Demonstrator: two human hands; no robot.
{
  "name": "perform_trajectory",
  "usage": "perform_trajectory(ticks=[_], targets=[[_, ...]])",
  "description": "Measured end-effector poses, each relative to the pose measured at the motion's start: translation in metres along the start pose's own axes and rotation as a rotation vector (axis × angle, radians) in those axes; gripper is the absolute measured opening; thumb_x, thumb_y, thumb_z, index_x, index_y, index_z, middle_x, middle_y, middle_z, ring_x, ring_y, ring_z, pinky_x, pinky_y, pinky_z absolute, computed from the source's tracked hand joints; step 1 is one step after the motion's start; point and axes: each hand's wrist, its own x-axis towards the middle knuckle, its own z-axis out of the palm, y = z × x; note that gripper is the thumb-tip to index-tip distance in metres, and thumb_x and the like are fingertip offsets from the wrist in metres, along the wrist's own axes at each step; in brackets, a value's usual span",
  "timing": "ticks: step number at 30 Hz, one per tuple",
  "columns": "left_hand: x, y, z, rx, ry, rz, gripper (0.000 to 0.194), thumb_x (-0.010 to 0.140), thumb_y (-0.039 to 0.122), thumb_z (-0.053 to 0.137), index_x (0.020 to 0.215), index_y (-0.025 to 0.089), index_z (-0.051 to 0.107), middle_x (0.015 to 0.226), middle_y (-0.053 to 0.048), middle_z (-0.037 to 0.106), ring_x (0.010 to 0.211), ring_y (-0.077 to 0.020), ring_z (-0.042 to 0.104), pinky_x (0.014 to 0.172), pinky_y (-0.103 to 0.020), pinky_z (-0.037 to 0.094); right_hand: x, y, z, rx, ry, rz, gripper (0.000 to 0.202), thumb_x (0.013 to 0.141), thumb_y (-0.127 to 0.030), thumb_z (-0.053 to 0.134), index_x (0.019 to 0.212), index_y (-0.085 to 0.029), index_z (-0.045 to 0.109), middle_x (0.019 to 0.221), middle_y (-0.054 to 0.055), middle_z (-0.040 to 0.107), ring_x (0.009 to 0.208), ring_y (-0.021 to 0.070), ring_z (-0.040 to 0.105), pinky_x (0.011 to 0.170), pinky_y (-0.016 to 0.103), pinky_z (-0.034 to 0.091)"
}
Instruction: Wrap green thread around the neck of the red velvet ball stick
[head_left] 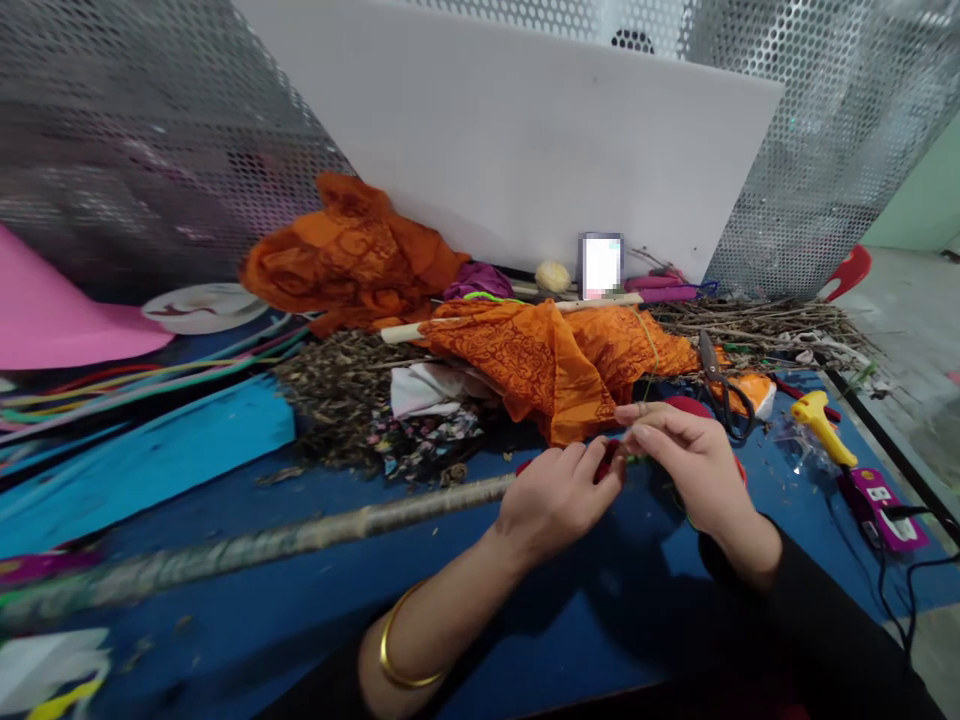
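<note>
A long stick [322, 537] wrapped in grey-green strips crosses the table from the left, and its right end passes under my left hand [564, 492]. That hand is closed around it, with something dark red [613, 450] showing at its fingers. Right beside it, my right hand [694, 462] is closed in a pinch, thumb against index finger. A fine greenish thread [651, 345] runs down over the orange cloth [525, 350] to the pinched fingers. Behind the right hand shows part of a round red thing [690, 406]; black scissors [718, 385] lie beyond.
A yellow-handled glue gun [823, 425] and a purple power strip [883, 510] with cords lie at right. Dry twigs [757, 325], dried plant matter [322, 390], a blue sheet [150, 455] and a bundled orange cloth [352, 255] cover the back and left. A lit phone [602, 265] leans against a white board [510, 130].
</note>
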Motion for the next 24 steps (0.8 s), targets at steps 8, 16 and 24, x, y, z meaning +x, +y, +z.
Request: perform_trajectory(ticks=[8,16,24], targets=[[0.0,-0.021,-0.009,0.014,0.025,0.031,0.018,0.092,0.011,0.048,0.103,0.014,0.062,0.094,-0.01,0.073,0.066,-0.0153,0.063,0.054,-0.027,0.041,0.016,-0.027,-0.062,0.036,-0.101,0.168,0.022,0.076,-0.036,0.074,0.071,-0.015,0.071,0.058,0.001,0.064,0.039,0.0047,0.043,0.034,0.017,0.023],[-0.007,-0.023,-0.009,-0.207,0.14,0.091,0.018,0.094,0.014,0.049,0.108,0.016,0.061,0.095,-0.007,0.075,0.074,-0.0148,0.067,0.059,-0.026,0.048,0.053,0.02,-0.076,-0.113,0.038,0.179,0.027,0.073,-0.043,0.073,0.069,-0.016,0.069,0.069,0.001,0.067,0.042,0.0048,0.037,0.04,0.021,0.027],[-0.009,-0.024,-0.01,-0.29,0.219,-0.086,0.019,0.091,0.015,0.054,0.109,0.018,0.062,0.092,-0.005,0.076,0.075,-0.0144,0.069,0.064,-0.025,0.051,0.051,0.043,-0.049,-0.46,-0.208,-0.173,0.029,0.085,-0.028,0.059,0.111,-0.022,0.069,0.119,0.007,0.067,0.114,0.0231,0.06,0.105,0.039,0.043]])
